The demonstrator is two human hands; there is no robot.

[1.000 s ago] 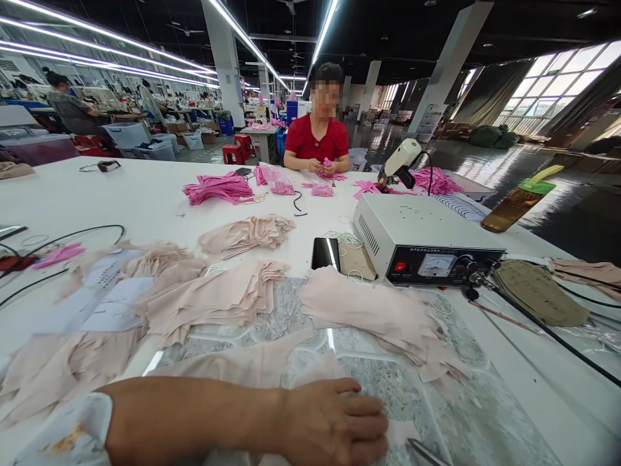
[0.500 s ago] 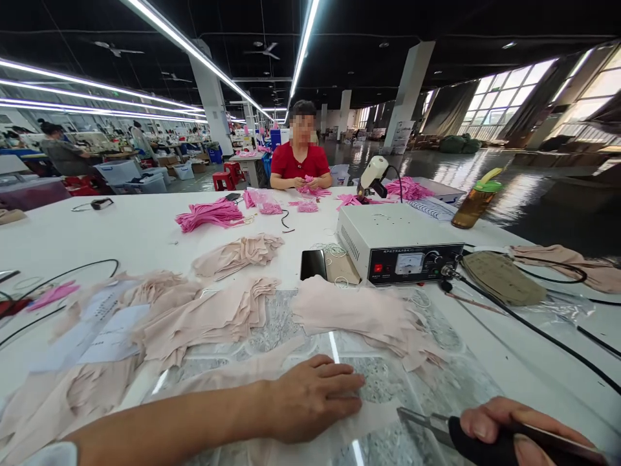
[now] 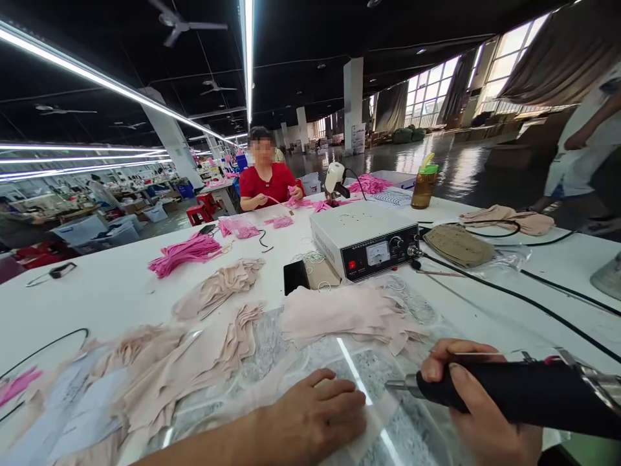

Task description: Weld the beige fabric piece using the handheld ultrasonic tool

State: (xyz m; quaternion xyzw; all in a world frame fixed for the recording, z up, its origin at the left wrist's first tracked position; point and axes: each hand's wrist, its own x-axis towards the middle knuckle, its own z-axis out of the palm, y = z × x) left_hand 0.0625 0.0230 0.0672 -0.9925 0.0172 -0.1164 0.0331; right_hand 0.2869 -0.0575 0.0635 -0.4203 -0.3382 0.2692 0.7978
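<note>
My left hand lies flat, fingers stretched, pressing a pale beige fabric piece onto a glass plate set in the white table. My right hand is closed around a black handheld tool; its metal tip points left, just above the fabric beside my left fingertips. A black cable runs from the tool's side toward a white control box with a meter and a red button.
Stacks of beige fabric lie around the plate, pink bundles farther back. A phone, a bottle and black cables sit on the table. A person in red works opposite; another stands at right.
My right hand with the black tool has come up into view and moved left toward the fabric. My view has swung to the right; my left hand still presses the piece.
</note>
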